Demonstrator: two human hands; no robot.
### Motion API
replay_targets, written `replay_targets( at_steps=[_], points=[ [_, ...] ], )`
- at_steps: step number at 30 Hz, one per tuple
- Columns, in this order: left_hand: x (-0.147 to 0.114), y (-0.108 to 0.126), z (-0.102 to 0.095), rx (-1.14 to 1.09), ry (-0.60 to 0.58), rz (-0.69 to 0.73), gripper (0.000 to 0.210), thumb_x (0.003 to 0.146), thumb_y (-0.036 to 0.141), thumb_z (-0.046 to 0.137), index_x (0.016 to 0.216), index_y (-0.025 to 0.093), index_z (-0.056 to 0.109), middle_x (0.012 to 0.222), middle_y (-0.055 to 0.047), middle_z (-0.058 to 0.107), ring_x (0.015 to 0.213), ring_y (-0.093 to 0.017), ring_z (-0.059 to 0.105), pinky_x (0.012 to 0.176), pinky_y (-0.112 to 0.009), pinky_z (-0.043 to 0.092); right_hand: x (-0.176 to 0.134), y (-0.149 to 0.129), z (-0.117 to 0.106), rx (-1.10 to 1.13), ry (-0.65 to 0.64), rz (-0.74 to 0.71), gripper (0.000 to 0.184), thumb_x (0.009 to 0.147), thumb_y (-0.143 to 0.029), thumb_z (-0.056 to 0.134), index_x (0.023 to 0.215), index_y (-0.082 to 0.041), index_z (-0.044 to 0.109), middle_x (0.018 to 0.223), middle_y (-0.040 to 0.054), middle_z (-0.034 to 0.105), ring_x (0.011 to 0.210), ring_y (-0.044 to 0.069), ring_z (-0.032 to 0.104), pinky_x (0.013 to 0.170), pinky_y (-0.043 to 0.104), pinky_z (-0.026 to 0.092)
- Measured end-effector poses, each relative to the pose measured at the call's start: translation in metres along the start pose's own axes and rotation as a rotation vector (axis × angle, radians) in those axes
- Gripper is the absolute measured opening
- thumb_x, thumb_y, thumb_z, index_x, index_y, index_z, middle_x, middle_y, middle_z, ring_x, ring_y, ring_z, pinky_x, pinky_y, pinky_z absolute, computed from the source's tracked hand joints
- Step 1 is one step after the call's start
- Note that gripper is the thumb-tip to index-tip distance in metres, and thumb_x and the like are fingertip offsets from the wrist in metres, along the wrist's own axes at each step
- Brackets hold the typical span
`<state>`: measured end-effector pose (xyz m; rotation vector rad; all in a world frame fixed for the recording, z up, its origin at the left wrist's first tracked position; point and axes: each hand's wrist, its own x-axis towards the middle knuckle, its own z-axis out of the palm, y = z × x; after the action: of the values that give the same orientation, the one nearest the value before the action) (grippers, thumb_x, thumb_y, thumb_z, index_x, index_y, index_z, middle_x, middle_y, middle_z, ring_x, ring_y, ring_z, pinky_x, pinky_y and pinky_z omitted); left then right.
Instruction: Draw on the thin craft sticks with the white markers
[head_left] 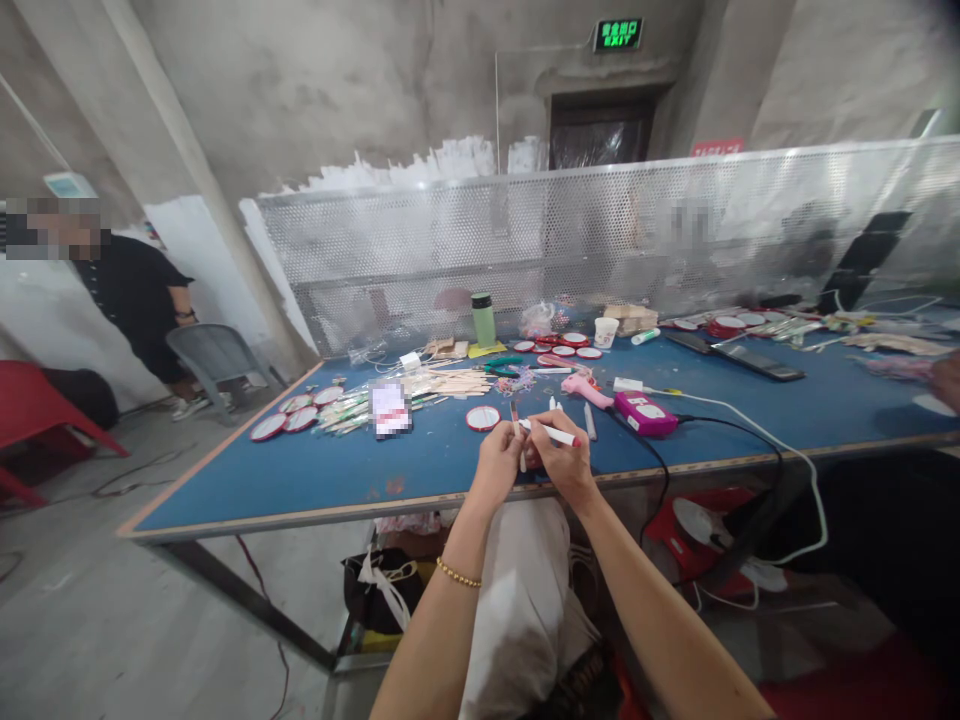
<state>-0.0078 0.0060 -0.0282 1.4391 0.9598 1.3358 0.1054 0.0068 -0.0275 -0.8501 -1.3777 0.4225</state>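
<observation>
Wooden, the stick pinched in your left hand looks light, stiff, perhaps snappable: hold it mid-length, while your right hand pinches a white marker.

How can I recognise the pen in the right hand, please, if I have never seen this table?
Find the long blue table, then the middle of its near edge. There, the right hand holds the pen slantwise, close to a thin stick in the left hand. Unlike that stick, it has a white barrel with a red end.
</observation>
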Motion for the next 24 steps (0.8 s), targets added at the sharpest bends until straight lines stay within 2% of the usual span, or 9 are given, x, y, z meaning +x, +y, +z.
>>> replay_targets(
  at_steps=[10, 19, 24],
  points=[
    [0.0009, -0.0003, -0.0011, 0.085, 0.033, 0.030, 0.027, 0.081, 0.042, 0.056, 0.072, 0.017, 0.051, 0.065, 0.003, 0.052, 0.061, -0.011, 0.045, 0.055, -0.022, 0.037, 0.0008, -0.0001, -0.0003, -0.039, -0.013, -0.001, 0.017, 0.084, -0.032, 0.055, 0.075, -0.021, 0.063, 0.062, -0.0004, 0.064, 0.053, 0.013, 0.059, 0.052, 0.025, 0.051],
    [0.0006, 0.0011, 0.0002, 0.039, 0.019, 0.007, 0.033, 0.078, 0.050, 0.059, 0.073, 0.018, 0.051, 0.064, 0.004, 0.050, 0.058, -0.010, 0.045, 0.055, -0.022, 0.040, 0.0000, 0.0023, -0.0006, -0.034, 0.010, 0.004, 0.017, 0.084, -0.033, 0.055, 0.075, -0.021, 0.063, 0.059, -0.0012, 0.063, 0.054, 0.014, 0.060, 0.053, 0.025, 0.052],
    [0.0006, 0.0017, -0.0005, 0.057, 0.023, 0.018, 0.030, 0.080, 0.046, 0.057, 0.071, 0.018, 0.051, 0.063, 0.003, 0.051, 0.059, -0.011, 0.045, 0.055, -0.022, 0.039, 0.0006, 0.0028, 0.0000, -0.036, -0.010, 0.013, 0.017, 0.084, -0.034, 0.056, 0.076, -0.021, 0.063, 0.060, -0.0009, 0.064, 0.052, 0.014, 0.060, 0.051, 0.025, 0.051]
  ],
)
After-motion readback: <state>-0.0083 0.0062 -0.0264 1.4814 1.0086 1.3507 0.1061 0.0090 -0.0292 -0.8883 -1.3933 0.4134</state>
